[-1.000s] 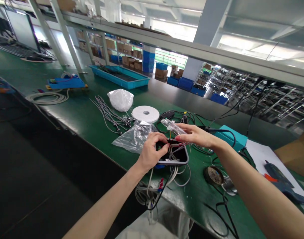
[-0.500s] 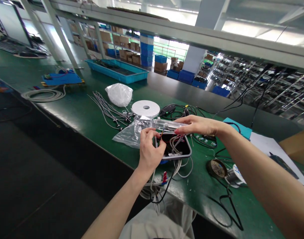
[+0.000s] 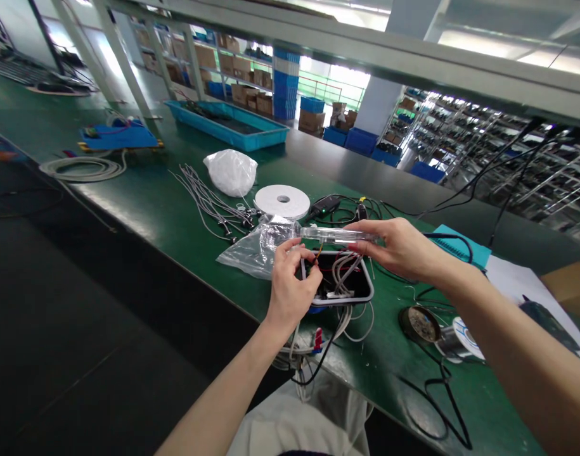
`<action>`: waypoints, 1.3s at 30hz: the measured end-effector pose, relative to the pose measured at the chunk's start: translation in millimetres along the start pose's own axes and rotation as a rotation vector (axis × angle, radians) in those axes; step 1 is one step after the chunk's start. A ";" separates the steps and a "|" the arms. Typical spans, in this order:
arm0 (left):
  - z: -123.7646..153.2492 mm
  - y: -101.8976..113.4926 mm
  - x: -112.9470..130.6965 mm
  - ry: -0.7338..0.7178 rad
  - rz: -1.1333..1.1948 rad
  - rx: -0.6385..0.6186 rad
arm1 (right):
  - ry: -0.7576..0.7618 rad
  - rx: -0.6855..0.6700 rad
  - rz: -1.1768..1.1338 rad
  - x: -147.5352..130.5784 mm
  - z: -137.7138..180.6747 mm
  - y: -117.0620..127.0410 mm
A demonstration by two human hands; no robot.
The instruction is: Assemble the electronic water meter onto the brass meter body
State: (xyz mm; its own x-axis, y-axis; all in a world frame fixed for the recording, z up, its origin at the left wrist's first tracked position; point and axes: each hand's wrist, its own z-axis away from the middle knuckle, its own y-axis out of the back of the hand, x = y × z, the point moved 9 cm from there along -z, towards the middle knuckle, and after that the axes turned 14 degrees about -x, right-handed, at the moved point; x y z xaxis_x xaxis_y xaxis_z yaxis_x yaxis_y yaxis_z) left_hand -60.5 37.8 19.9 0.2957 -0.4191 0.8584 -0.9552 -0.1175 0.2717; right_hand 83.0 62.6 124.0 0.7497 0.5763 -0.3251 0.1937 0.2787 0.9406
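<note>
The orange wire [image 3: 319,252] could be tugged loose if the left hand [image 3: 292,282] were jerked back; the grey wires [image 3: 340,272] could be trapped if the cover [image 3: 322,234] were pressed onto the box [image 3: 370,288]. The cover is clamped in the right hand [image 3: 389,244], pointed toward nine o'clock, above the box's twelve. The box is placed at four o'clock from the left fingertips, held nearly together; whether the orange wire, at one o'clock, is gripped cannot be told.

Partly covered, cropped and blurred
The left hand [image 3: 293,282] hides part of the black box [image 3: 347,301]; the right edge crops a carton [image 3: 572,285]; far racks [image 3: 465,142] blur.
</note>
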 end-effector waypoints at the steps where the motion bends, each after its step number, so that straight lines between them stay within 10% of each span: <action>1: 0.0 -1.1 -0.2 0.001 0.004 -0.008 | 0.029 0.026 -0.005 -0.4 4.1 0.2; 39: -9.1 -9.7 -18.3 0.115 0.111 -0.314 | 0.141 -0.074 -0.562 36.9 -7.6 -16.7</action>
State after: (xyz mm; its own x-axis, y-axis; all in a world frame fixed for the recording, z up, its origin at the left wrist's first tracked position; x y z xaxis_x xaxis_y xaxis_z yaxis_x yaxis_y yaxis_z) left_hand -56.5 54.8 5.5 0.2073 -0.3079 0.9286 -0.9363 0.2126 0.2795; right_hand 102.5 85.0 95.5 0.4527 0.4198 -0.7866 0.4883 0.6214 0.6127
